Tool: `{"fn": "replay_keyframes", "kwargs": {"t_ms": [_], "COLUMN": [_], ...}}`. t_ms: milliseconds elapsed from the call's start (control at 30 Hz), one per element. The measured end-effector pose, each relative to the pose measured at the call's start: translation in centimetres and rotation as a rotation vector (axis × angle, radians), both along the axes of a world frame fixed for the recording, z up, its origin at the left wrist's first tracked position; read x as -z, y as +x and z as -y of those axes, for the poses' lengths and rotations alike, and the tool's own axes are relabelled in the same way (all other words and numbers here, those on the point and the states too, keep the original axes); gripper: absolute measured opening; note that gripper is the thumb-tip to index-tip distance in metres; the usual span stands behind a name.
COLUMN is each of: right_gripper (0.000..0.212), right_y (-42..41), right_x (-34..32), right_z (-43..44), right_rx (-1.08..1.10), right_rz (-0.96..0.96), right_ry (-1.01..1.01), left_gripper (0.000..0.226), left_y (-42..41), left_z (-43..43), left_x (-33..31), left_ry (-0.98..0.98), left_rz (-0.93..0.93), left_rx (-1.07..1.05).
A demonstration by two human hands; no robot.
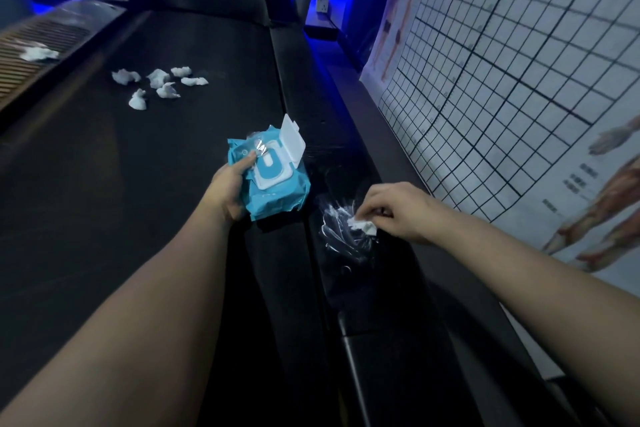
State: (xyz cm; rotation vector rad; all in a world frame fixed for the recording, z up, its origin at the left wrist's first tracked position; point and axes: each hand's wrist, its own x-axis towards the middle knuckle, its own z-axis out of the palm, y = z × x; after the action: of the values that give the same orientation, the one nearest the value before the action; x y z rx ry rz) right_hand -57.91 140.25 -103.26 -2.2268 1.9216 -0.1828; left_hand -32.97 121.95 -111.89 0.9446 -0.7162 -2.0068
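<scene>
I see my left hand (230,184) gripping a blue plastic wet-wipe pack (273,180), its white lid flipped open. My right hand (391,210) pinches a small crumpled white wipe (363,226) against the treadmill's black side rail (346,163). Used white wads (157,83) lie on the black belt (104,184).

The long black rubber treadmill belt (138,191) carries six crumpled white tissue wads (157,77), loosely clustered toward its far end. On the glossy black side rail (332,149) to its right lies a wet, whitish smear (337,230), possibly foam. Another crumpled white wad (38,53) sits on the ribbed brown rail (52,33) at far left.

Dim scene, blue glow at top, wide-angle edge distortion.
</scene>
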Motion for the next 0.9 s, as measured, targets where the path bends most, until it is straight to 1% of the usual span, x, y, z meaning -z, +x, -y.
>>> {"fn": "replay_keyframes", "kwargs": {"t_ms": [233,300,367,433,500,533,567,700,767,900], "right_gripper": [0.022,0.020,0.017,0.021,0.024,0.024,0.024,0.024,0.024,0.025], "right_y": [0.6,0.4,0.0,-0.5,-0.5,-0.2,0.0,1.0,0.9,1.0], "right_x": [-2.0,-2.6,-2.7,-2.0,-0.9,-0.2,0.3,1.0,0.5,-0.7], "right_z": [-2.3,-1.8,-0.5,1.2,3.0,3.6,4.1,4.2,3.4,0.8], "right_rx": [-0.037,-0.020,0.061,0.187,0.308,0.340,0.341,0.130,0.065,0.023], "right_rz": [-0.020,-0.011,0.117,0.228,0.213,0.193,0.166,-0.029,-0.028,0.056], "right_ry": [0.214,0.232,0.149,-0.038,-0.192,-0.216,-0.198,-0.031,0.009,0.083], "left_gripper": [0.042,0.042,0.040,0.042,0.048,0.051,0.054,0.056,0.054,0.047], "left_y": [-0.1,-0.1,-0.1,0.0,0.2,0.2,0.2,0.2,0.1,0.1], "left_z": [0.0,0.2,0.2,0.3,0.4,0.5,0.6,0.7,0.7,0.3], "left_x": [-0.1,0.0,0.0,0.0,0.1,0.1,0.2,0.1,0.1,-0.1], "left_ry": [-0.006,-0.012,-0.012,-0.009,-0.014,-0.019,-0.023,-0.020,-0.013,-0.013], "left_rz": [0.006,0.005,0.004,0.004,-0.002,-0.005,-0.005,0.012,0.013,0.014], "left_rx": [-0.011,-0.006,0.004,0.022,0.043,0.055,0.069,0.107,0.096,0.068]}}
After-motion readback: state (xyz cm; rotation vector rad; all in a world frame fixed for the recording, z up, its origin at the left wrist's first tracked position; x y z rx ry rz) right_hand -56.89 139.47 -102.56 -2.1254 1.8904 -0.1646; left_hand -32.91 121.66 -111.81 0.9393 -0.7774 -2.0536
